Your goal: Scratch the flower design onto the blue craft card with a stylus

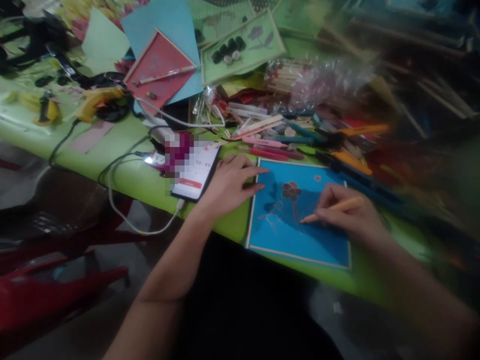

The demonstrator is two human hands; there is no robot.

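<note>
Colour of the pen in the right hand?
The pen is light orange; it shows in the head view.

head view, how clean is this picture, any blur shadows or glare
Head view, right side: dim and smeared, the clutter there hard to make out; head view, centre: shadow darkens part of the blue card near the right hand; head view, left of centre: a small bright glare, and blocky pixels beside the phone.
</note>
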